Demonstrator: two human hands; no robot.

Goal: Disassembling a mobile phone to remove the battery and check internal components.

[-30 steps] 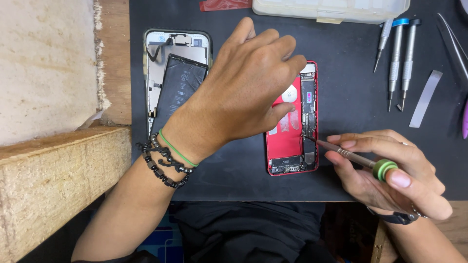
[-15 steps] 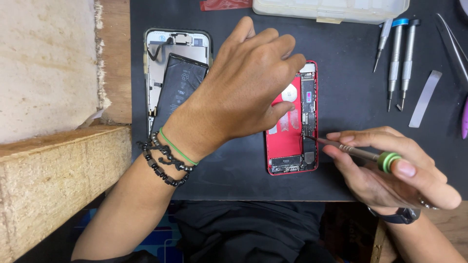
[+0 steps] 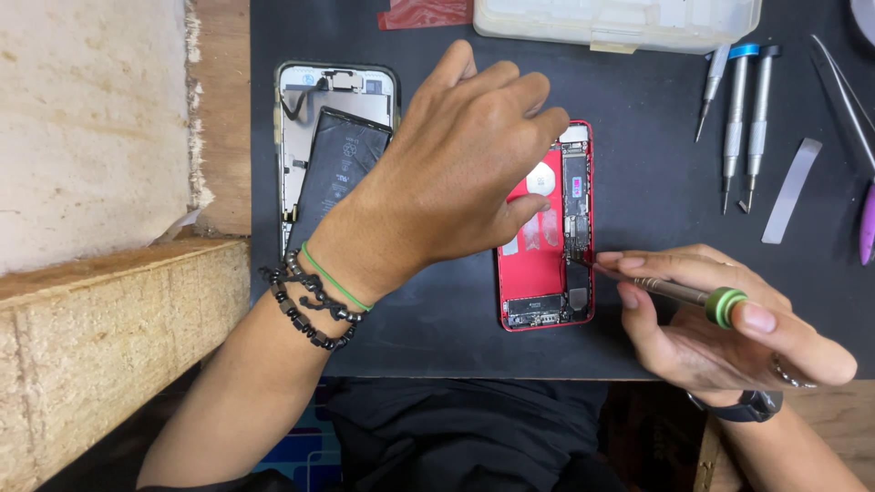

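Red phone housing (image 3: 538,273), opened with its inner parts exposed, is laid flat on the black work mat (image 3: 656,200), its long axis running away from the person, the narrow circuit board along its right edge and the connector end nearest the body. It is pressed down by the left hand (image 3: 456,173), whose fingers are spread flat over the upper half and are closed on nothing. A screwdriver (image 3: 670,290) with a green ring at its cap is held in the right hand (image 3: 720,328), pinched between thumb and fingers with the forefinger resting on the cap; its shaft is pointed leftward and slightly up, the tip set against the right-hand board near the middle of the housing. To the left a second opened phone (image 3: 314,137) is seen with its black battery (image 3: 337,173) tilted up out of the frame. Three slim drivers (image 3: 738,118) are lined up at the upper right beside a metal strip (image 3: 791,189). Compared with half a second ago, the screwdriver is held a little flatter, while the left hand and housing are unchanged.
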